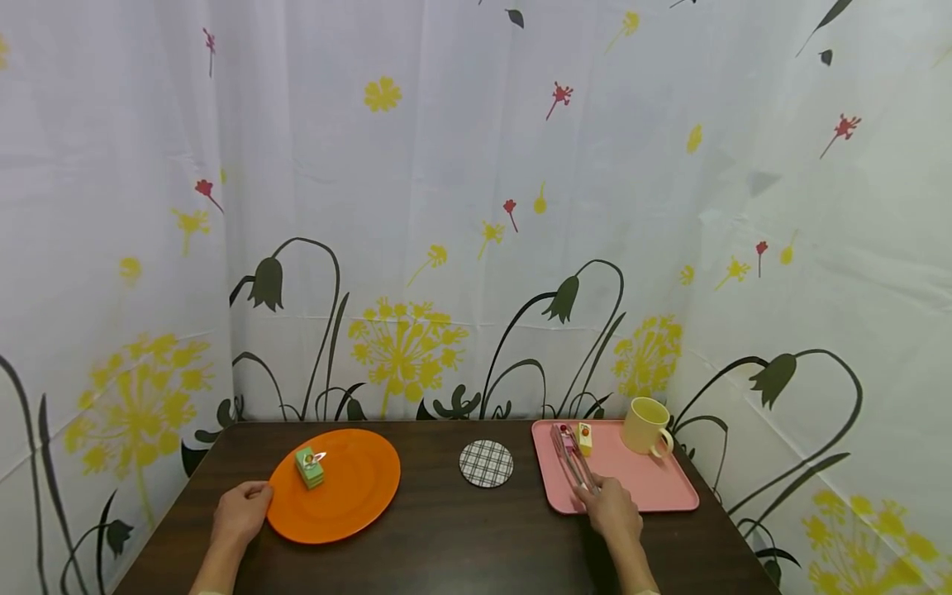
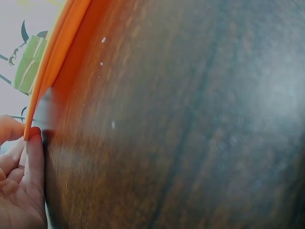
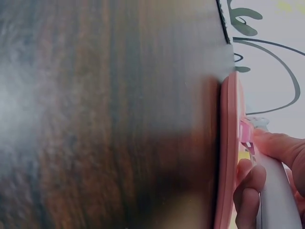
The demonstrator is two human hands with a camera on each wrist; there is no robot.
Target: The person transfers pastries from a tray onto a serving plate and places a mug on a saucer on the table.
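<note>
the right hand [image 1: 615, 510] grips tongs [image 1: 573, 469] slanting away and leftward to a pink cake [image 1: 568, 441] between their tips on the pink tray [image 1: 665, 489]; the left hand [image 1: 241, 512], well apart, pinches an orange plate [image 1: 360, 487]

The tongs [image 1: 583, 472] partly hide the pink block [image 1: 568, 441].

White curtain [image 1: 461, 165] behind and both sides, printed with yellow, red and dark green flowers. Dark wood-grain table [image 1: 446, 545], pale glare [image 2: 281, 90] on top.
</note>
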